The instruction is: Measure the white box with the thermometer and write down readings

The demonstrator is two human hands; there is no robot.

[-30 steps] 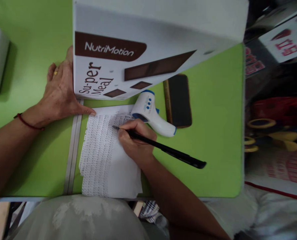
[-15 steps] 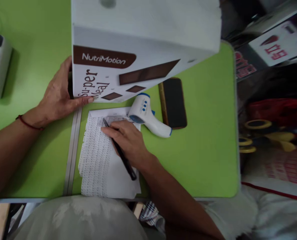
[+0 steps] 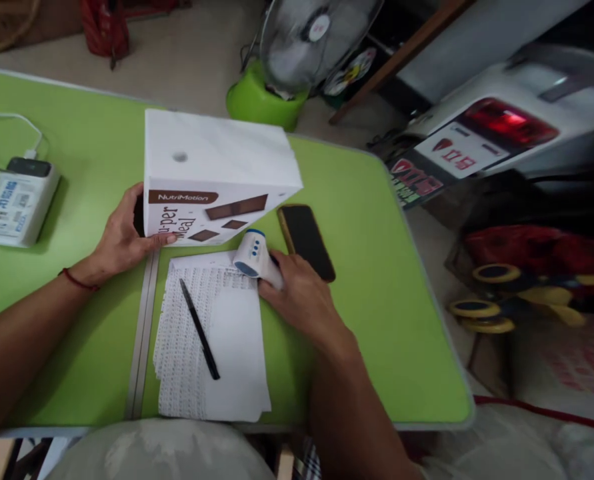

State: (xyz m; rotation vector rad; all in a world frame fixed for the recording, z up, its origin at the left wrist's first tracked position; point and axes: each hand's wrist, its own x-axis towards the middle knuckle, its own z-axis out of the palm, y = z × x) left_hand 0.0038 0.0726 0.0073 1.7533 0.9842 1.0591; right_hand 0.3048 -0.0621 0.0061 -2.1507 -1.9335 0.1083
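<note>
My left hand [image 3: 127, 232] grips the lower left edge of a white NutriMotion box [image 3: 221, 157], its thumb on the printed front and its other fingers hidden at the side. The box stands on the green table [image 3: 377, 320]. My right hand [image 3: 304, 293] is closed around the handle of a white and blue infrared thermometer [image 3: 253, 253], whose head points to the left. Beneath its head lie sheets of paper [image 3: 237, 353] covered partly in small writing. A black pen [image 3: 199, 327] rests slantwise on the sheets. Close to my right fingers lies a dark phone [image 3: 307, 240].
At the left stands a white power bank [image 3: 19, 203] with a cable plugged in. Beyond the table are a fan [image 3: 317, 40] on a green base and a white scooter [image 3: 507, 120]. Yellow and black objects [image 3: 497, 300] lie off the right edge.
My right hand has let go of the pen, which now lies on the paper, and has taken hold of the thermometer. My left hand stays on the box. The view has tilted up.
</note>
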